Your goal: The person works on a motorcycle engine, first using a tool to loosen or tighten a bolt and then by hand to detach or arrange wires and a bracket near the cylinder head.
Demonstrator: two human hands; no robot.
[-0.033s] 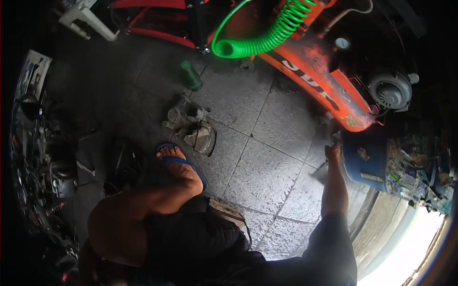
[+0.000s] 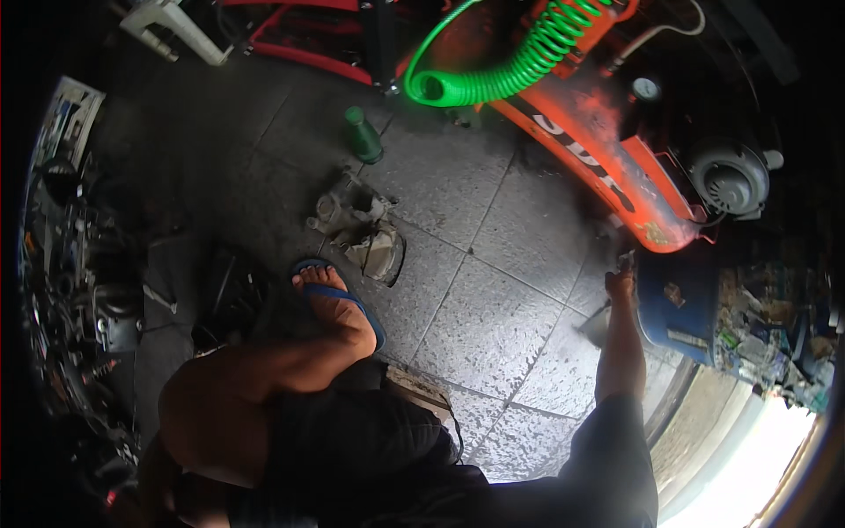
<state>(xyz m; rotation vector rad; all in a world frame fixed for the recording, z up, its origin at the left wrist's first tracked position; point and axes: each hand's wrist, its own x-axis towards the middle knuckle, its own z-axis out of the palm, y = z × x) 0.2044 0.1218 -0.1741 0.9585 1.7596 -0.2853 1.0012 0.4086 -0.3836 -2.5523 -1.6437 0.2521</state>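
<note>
My right arm reaches forward from a dark sleeve. At its end my right hand (image 2: 620, 282) is closed, beside the near left side of a blue drum (image 2: 679, 308). A small greyish thing (image 2: 626, 260) shows at its fingers, too dim and small to name. My left hand is out of sight; part of that arm is in shadow beyond my bent left knee. On the floor ahead of my left foot in its blue flip-flop (image 2: 370, 327) lies a dirty cast-metal machine part (image 2: 377, 250). A green bottle (image 2: 363, 137) stands beyond it.
An orange machine (image 2: 607, 172) with a gauge (image 2: 645, 89) and grey motor (image 2: 727, 178) stands far right, a green coiled hose (image 2: 502, 79) above it. Rubbish (image 2: 761, 330) fills the drum. Red-framed equipment (image 2: 308, 46) is at the back; cluttered metal parts (image 2: 114, 330) line the left.
The view has shifted a little, so the floor things sit slightly farther right and lower. My right hand stays beside the blue drum, still closed.
</note>
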